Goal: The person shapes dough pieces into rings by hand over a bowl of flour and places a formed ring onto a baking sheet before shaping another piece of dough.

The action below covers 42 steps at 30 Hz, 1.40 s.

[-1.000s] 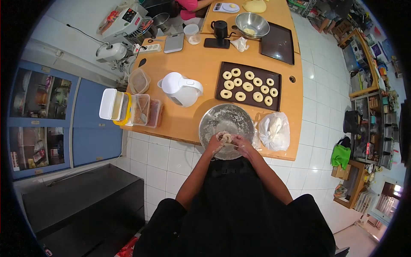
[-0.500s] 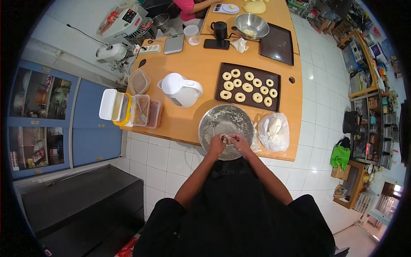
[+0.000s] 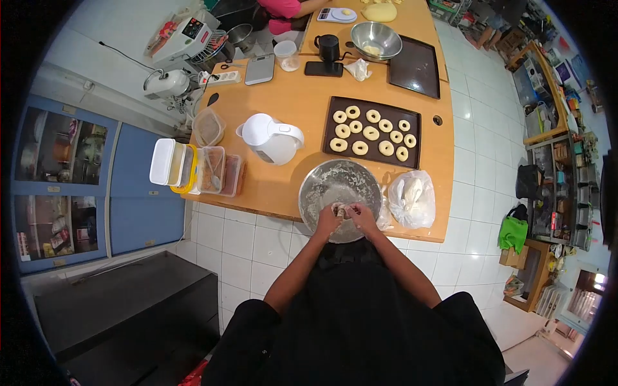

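My left hand [image 3: 329, 220] and my right hand [image 3: 364, 218] meet over the near part of a steel mixing bowl [image 3: 315, 183]. The bowl's inside is smeared with pale dough residue. Both hands have curled fingers pressed together, and pale residue coats the fingertips. Whatever lies between them is too small and covered to make out. Right of the bowl, a clear plastic bag [image 3: 421, 215] holds a pale mass. Behind it lies a dark baking tray [image 3: 380, 106] with several ring-shaped pieces of dough [image 3: 371, 133].
A white electric kettle [image 3: 264, 138] and plastic containers [image 3: 210, 170] stand to the left. Farther back are a grey scale [image 3: 259, 69], a black kettle [image 3: 328, 46], another steel bowl [image 3: 389, 38] and a dark tray [image 3: 421, 67]. A person in a pink sleeve [image 3: 280, 8] is across the table.
My hands stay together over the bowl, with only slight finger movement. The view has shifted slightly; objects on the table keep their places.
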Tool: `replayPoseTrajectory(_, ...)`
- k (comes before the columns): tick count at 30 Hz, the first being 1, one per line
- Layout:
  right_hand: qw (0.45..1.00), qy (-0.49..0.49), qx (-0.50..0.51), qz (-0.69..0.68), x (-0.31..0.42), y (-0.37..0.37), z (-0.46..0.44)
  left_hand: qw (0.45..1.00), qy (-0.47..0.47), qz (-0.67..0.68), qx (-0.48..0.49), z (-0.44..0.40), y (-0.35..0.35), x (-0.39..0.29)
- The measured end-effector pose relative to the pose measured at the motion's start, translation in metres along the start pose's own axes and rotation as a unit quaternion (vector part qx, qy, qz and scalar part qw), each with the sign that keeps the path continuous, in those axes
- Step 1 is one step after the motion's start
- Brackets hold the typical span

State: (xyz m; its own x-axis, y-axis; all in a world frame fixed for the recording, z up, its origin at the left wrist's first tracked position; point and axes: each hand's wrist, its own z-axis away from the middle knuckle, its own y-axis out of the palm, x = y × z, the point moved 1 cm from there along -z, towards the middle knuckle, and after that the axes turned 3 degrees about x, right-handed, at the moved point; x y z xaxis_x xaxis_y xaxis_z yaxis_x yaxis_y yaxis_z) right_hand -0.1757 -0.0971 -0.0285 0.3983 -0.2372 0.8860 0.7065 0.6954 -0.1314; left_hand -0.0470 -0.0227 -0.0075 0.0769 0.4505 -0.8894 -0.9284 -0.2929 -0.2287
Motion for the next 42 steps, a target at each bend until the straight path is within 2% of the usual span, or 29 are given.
replayPoseTrajectory(3, 1.000, 0.004, 0.000, 0.012, 0.010, 0.000, 0.005, 0.996, 0.044, -0.076, -0.027, 0.000, 0.001, 0.000)
replayPoseTrajectory(6, 1.000, -0.022, -0.005, -0.001, 0.010, 0.002, 0.006, 0.988, 0.041, -0.146, -0.023, 0.000, 0.002, -0.004)
replayPoseTrajectory(10, 0.999, -0.026, -0.040, 0.025, -0.010, 0.001, -0.004, 0.993, 0.024, -0.114, -0.010, -0.003, 0.002, 0.000)
replayPoseTrajectory(16, 0.997, 0.043, -0.024, -0.056, 0.007, -0.003, 0.002, 0.999, 0.033, 0.014, 0.019, -0.010, 0.004, 0.014)
replayPoseTrajectory(18, 0.998, -0.001, -0.028, -0.053, -0.008, 0.000, -0.004, 0.997, 0.024, 0.065, 0.018, -0.006, 0.003, 0.008)
replayPoseTrajectory(24, 0.999, -0.021, -0.034, -0.034, -0.008, 0.001, -0.005, 1.000, 0.012, -0.029, -0.004, -0.009, 0.004, 0.015)
replayPoseTrajectory(28, 1.000, 0.004, -0.009, -0.002, -0.013, 0.000, -0.008, 0.999, 0.044, -0.032, 0.003, -0.010, 0.006, 0.017)
replayPoseTrajectory(33, 1.000, -0.027, -0.004, 0.006, -0.015, -0.001, -0.008, 0.997, 0.046, -0.055, 0.006, -0.006, 0.001, 0.005)
replayPoseTrajectory(36, 0.999, -0.028, -0.010, -0.019, -0.022, 0.000, -0.010, 0.998, 0.052, -0.042, 0.013, -0.002, -0.002, -0.006)
replayPoseTrajectory(39, 0.998, 0.004, 0.003, -0.061, -0.011, -0.003, -0.004, 0.998, 0.057, 0.023, 0.017, -0.013, 0.005, 0.027)
replayPoseTrajectory(42, 0.991, 0.036, 0.016, -0.125, 0.003, -0.005, 0.002, 0.994, 0.003, 0.105, 0.042, -0.008, 0.004, 0.018)
